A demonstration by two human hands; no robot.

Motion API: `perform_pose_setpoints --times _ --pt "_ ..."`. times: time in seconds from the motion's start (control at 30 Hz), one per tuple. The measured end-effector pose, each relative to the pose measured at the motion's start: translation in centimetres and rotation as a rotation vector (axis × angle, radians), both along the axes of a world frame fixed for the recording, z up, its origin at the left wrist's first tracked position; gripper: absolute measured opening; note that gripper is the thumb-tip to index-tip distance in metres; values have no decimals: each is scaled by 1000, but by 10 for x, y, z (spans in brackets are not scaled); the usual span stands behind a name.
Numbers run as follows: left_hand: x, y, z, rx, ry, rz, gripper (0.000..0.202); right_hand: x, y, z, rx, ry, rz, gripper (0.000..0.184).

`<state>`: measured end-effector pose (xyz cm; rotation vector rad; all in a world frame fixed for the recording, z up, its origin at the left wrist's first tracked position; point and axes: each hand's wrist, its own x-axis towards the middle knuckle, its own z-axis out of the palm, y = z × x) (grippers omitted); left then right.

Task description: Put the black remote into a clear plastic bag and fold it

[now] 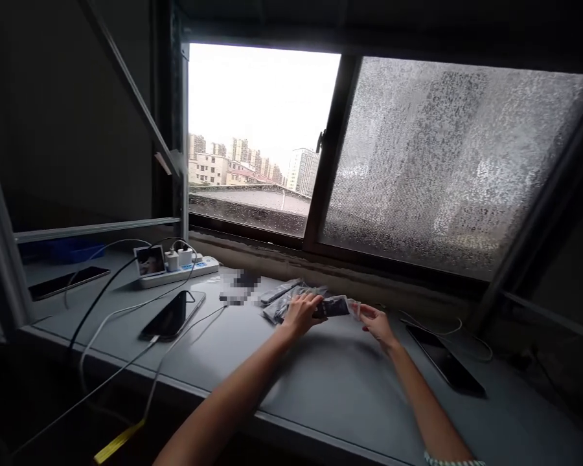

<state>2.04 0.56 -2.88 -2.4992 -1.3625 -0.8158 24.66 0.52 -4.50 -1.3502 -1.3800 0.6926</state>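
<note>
Both my arms reach out over a grey table (320,382) under a window. My left hand (301,312) and my right hand (376,321) each grip one end of a small dark item in a clear plastic bag (337,305), held just above the tabletop. Behind my left hand lies a pile of several similar clear bags with dark contents (284,294). My fingers are closed on the bag's edges.
A black phone (173,315) lies charging at the left, a second phone (444,359) at the right, a third (68,281) at the far left. A white power strip (177,266) with plugs and cables stands near the window. Metal shelf posts frame both sides.
</note>
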Motion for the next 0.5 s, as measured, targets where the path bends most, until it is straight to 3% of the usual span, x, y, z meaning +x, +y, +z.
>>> perform_pose_setpoints --times 0.23,0.5 --pt "3 -3 -1 -82 -46 -2 43 2 1 0 -61 -8 24 49" --pt "2 -6 -2 -146 27 -49 41 17 12 -20 -123 -137 -4 28"
